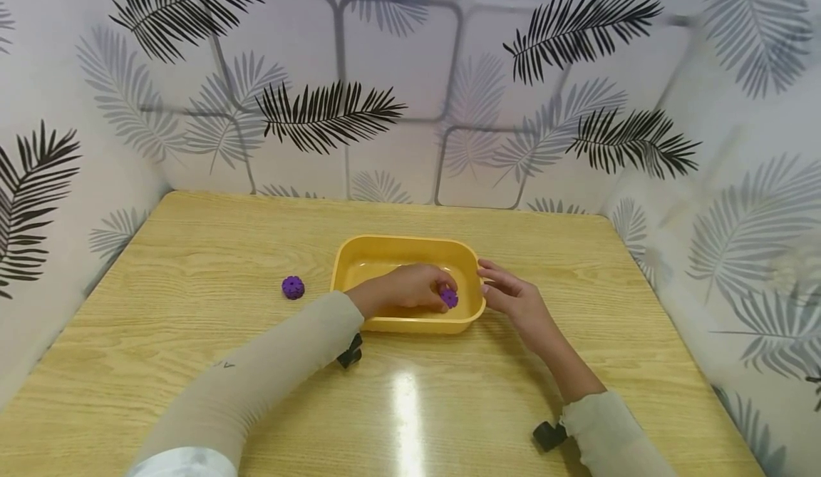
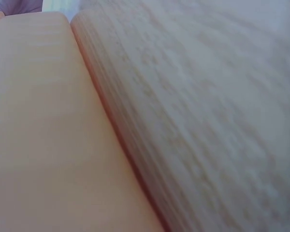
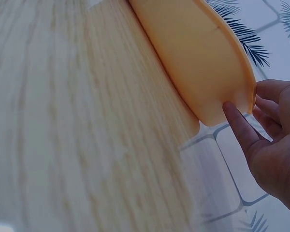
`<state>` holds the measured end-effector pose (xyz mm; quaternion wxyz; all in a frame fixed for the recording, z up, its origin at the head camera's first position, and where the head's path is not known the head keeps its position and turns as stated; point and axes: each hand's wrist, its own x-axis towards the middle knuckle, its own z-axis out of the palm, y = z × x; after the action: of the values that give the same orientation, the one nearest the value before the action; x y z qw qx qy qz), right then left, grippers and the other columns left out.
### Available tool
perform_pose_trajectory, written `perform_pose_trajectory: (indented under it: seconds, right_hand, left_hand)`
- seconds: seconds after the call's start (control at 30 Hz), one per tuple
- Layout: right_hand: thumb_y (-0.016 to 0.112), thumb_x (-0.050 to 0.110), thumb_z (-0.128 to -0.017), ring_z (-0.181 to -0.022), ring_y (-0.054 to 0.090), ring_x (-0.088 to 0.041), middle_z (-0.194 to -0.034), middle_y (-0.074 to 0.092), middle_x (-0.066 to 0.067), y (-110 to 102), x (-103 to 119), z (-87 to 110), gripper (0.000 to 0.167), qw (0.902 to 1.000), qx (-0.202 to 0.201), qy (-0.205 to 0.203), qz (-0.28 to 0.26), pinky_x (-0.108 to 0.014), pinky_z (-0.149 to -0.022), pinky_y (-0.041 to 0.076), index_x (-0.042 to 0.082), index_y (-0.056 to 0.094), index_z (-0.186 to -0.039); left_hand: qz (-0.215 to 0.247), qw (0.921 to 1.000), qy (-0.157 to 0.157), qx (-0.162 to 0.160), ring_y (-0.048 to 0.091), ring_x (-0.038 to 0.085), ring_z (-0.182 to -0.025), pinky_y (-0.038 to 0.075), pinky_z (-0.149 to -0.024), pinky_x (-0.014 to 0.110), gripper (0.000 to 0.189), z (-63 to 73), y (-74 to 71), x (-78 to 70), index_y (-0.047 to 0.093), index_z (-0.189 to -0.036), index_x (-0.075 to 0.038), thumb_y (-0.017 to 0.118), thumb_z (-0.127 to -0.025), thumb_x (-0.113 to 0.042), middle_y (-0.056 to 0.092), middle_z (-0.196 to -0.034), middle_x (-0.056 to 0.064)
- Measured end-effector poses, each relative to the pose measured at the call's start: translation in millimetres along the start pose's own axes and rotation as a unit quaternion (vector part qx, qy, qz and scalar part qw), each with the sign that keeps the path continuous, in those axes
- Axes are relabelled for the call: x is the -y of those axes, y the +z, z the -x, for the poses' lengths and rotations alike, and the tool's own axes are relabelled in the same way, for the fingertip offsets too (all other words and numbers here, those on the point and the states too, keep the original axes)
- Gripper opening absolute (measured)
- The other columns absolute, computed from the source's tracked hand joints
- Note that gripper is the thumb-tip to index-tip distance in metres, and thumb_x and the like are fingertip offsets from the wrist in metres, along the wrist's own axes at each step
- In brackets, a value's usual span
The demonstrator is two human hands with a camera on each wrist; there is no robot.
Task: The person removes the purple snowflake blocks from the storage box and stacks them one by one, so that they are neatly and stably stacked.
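Note:
In the head view, a yellow plastic tub point(image 1: 404, 325) stands on the wooden table. My left hand point(image 1: 413, 286) reaches over its near left side and pinches a small purple flower-shaped piece point(image 1: 449, 297) between thumb and fingers, inside the tub. My right hand point(image 1: 516, 302) is at the tub's right end, its fairly straight fingertips right at the rim. In the right wrist view, the thumb of my right hand point(image 3: 275, 145) touches the tub's outer wall point(image 3: 198, 58). The left wrist view shows the tub's side wall point(image 2: 48, 125) close up; most of my left hand is out of it.
Another purple piece point(image 1: 293, 287), notched like a flower and looking stacked, lies on the table point(image 1: 212, 263) left of the tub. Walls with a leaf pattern point(image 1: 398, 156) stand behind the table and at its sides. A dark wrist device point(image 1: 549, 436) sits at each sleeve.

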<state>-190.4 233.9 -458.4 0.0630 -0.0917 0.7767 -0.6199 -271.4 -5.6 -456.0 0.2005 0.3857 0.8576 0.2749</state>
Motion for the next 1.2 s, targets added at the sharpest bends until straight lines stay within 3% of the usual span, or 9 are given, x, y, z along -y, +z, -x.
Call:
perform_pose_trajectory:
  seconds: [0.37, 0.57, 0.8, 1.0, 1.2]
  right_hand:
    - [0.064, 0.035, -0.1, -0.133, 0.053, -0.03, -0.159, 0.041, 0.004, -0.3, -0.2, 1.4, 0.05, 1.0, 0.0, 0.0, 0.003, -0.023, -0.092, 0.054, 0.006, 0.058, -0.141]
    - [0.064, 0.033, -0.1, -0.134, 0.052, -0.031, -0.159, 0.041, 0.004, -0.1, -1.3, 0.1, 0.049, 1.0, -0.001, 0.002, 0.004, -0.023, -0.093, 0.054, 0.006, 0.058, -0.14]
    - [0.064, 0.033, -0.1, -0.133, 0.054, -0.029, -0.158, 0.043, 0.007, -0.3, -0.3, -0.4, 0.046, 1.0, -0.004, 0.007, 0.003, -0.024, -0.093, 0.054, 0.009, 0.06, -0.139]
    - [0.065, 0.038, -0.099, -0.133, 0.055, -0.023, -0.157, 0.043, 0.009, 0.3, 0.3, 0.5, 0.047, 0.9998, -0.007, 0.012, 0.017, -0.024, -0.095, 0.053, 0.013, 0.061, -0.139]
    - [0.065, 0.037, -0.099, -0.133, 0.055, -0.023, -0.158, 0.043, 0.007, -0.4, -0.5, 0.1, 0.049, 0.9998, -0.009, 0.009, 0.015, -0.025, -0.095, 0.053, 0.012, 0.06, -0.14]
  left_hand:
    - [-0.007, 1.0, 0.004, 0.001, 0.061, 0.011, -0.092, 0.049, -0.089, 0.027, 0.026, 1.1, -0.7, -1.8, 0.072, -0.116, -0.018, 0.073, -0.093, -0.029, 0.068, -0.1, -0.009]
    - [0.009, 0.9995, 0.013, -0.029, 0.06, 0.01, -0.095, 0.05, -0.087, 0.027, 0.03, -1.5, -3.9, 2.8, 0.071, -0.119, -0.021, 0.073, -0.093, -0.035, 0.067, -0.104, -0.008]
    - [0.034, 0.9975, 0.014, -0.061, 0.059, 0.012, -0.098, 0.047, -0.089, 0.028, 0.036, -0.6, -13.7, -2.1, 0.069, -0.125, -0.015, 0.074, -0.093, -0.031, 0.068, -0.106, -0.004]
    - [0.063, 0.9944, 0.02, -0.083, 0.055, 0.015, -0.092, 0.045, -0.079, 0.026, 0.035, 8.9, -24.7, -5.9, 0.068, -0.125, -0.013, 0.073, -0.094, -0.029, 0.067, -0.107, 0.0]
    - [0.089, 0.9874, 0.021, -0.13, 0.053, 0.016, -0.085, 0.045, -0.073, 0.026, 0.037, 28.3, -39.6, -5.5, 0.068, -0.125, -0.014, 0.075, -0.092, -0.031, 0.067, -0.106, 0.0]
